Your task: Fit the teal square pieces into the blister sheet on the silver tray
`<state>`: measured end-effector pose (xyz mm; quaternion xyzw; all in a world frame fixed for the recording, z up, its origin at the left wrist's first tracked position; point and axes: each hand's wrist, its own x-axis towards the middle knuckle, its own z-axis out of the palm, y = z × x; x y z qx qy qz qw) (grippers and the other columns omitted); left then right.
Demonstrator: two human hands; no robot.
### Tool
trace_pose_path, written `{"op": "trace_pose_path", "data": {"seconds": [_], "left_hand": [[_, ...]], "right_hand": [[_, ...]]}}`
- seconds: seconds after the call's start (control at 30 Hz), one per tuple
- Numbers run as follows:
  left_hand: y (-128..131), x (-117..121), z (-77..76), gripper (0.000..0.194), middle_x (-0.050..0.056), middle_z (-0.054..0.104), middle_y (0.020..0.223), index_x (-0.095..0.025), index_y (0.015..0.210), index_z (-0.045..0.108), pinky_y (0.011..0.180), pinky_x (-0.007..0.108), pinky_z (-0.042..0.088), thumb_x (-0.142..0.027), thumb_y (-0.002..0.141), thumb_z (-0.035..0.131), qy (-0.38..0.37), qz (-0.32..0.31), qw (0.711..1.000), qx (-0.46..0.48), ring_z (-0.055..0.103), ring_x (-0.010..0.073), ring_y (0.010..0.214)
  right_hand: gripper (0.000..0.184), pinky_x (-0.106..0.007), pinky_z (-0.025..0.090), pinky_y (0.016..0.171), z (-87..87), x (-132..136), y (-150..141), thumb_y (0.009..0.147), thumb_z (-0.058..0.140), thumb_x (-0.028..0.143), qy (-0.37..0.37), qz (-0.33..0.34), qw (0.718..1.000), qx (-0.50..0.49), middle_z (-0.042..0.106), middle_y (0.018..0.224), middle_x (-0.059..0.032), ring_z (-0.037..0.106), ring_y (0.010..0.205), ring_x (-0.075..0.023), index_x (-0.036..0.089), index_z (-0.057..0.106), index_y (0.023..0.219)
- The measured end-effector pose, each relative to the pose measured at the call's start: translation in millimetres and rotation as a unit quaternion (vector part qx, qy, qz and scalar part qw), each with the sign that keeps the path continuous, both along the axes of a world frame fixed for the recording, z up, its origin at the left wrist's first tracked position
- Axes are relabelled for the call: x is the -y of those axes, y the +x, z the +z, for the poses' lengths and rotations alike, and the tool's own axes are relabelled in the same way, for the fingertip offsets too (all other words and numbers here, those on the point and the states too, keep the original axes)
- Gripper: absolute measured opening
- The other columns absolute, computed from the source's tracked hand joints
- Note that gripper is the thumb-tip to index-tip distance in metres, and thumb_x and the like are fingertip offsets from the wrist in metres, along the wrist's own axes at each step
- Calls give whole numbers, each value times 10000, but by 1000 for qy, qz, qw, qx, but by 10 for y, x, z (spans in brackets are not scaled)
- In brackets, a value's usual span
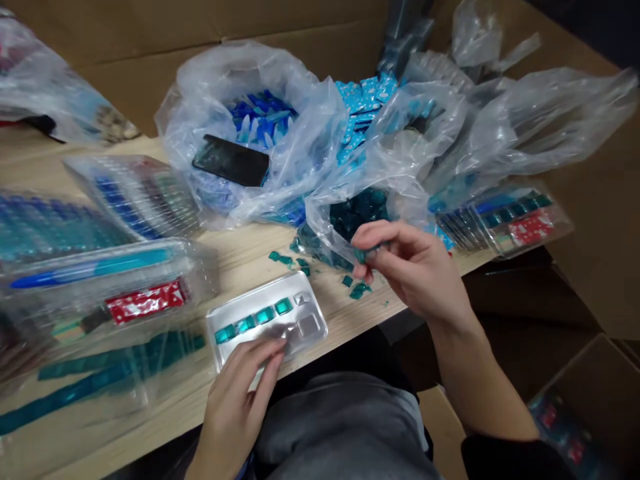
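Note:
My right hand point(407, 263) is raised over the table edge, thumb and fingers pinching a small teal piece point(367, 253) that they partly hide. My left hand point(247, 380) rests at the near edge of a clear plastic blister tray point(265, 283), fingers on the tray and thumb by its rim. Several square teal pieces point(265, 315) sit in a row of the tray's small pockets; the pocket at the row's right end shows no teal. Loose teal pieces point(359, 290) lie on the wood between tray and right hand. Behind them stands an open plastic bag point(320, 213) of dark teal pieces.
A larger bag point(200, 73) of blue pieces holds a black phone point(231, 160) on top. Filled clear packs point(145, 260) with blue pens and red sachets crowd the left. More packs point(525, 220) stand at the right edge. Light-blue sachets point(367, 97) lie behind.

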<state>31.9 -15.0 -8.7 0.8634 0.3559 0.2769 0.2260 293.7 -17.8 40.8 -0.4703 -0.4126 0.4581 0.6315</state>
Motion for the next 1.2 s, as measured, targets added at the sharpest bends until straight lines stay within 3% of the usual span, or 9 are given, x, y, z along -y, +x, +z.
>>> {"op": "trace_pose_path", "data": {"seconds": [0.1,0.2,0.33,0.43,0.5,0.67,0.93,1.1,1.2], "left_hand": [[-18,-2,-7,143,33,670,914,-194,1034,618,757,273,514,-226,970,494,74,-11,995,-70,643,162,851],[-80,-17,18,176,41,650,900,-185,982,631,719,288,501,-241,984,464,87,-16,987,-135,618,170,821],[-159,-92,93,234,46,630,917,-183,966,634,708,294,503,-263,998,417,43,-43,985,-161,610,178,838],[-176,-171,151,269,48,626,907,-175,960,632,686,292,509,-250,1006,377,10,-81,981,-174,613,180,821],[-175,-212,174,293,46,626,882,-170,941,627,672,297,509,-231,1009,349,-8,-99,979,-180,612,181,797],[-161,-223,157,310,53,632,843,-153,915,616,644,326,513,-197,1005,322,-6,-113,975,-192,611,202,758],[-38,-125,112,252,45,607,693,-108,806,615,627,316,492,-55,932,403,157,-101,959,-215,573,190,646],[-167,-191,358,173,21,624,759,-133,835,573,655,275,467,-68,934,446,88,-96,983,-126,557,149,699],[-247,-237,463,134,5,604,786,-157,868,552,702,273,461,-90,940,461,44,-86,993,-70,541,137,738]], "right_hand": [[113,-193,581,608,-42,112,-224,811,710,161,-30,61,998,-6,734,809,27,708,647,-94,230,728,898],[146,-256,600,821,-229,141,-399,860,670,177,-39,73,982,172,760,1028,-69,736,930,-162,173,733,992],[418,-376,518,1017,-434,92,-459,941,398,29,22,134,898,418,546,1400,-224,538,1311,-252,52,572,1321],[508,-424,553,957,-442,48,-414,901,337,-47,40,173,842,510,536,1406,-233,565,1278,-293,56,538,1357],[460,-416,551,960,-413,31,-380,914,375,-34,51,178,823,537,606,1335,-211,612,1218,-280,64,571,1318],[339,-299,523,964,-370,5,-352,926,540,63,74,183,818,541,685,1182,-125,628,1107,-184,106,586,1259],[179,-388,557,812,-431,-151,-461,951,531,178,100,177,796,570,697,1018,-145,640,951,-247,107,658,1053],[330,-339,530,896,-353,53,-338,913,601,161,56,67,868,490,635,1125,-91,618,1063,-195,231,603,1236],[455,-280,534,834,-284,223,-302,924,555,100,9,126,896,426,660,1036,-28,634,954,-144,294,526,1335]]}}
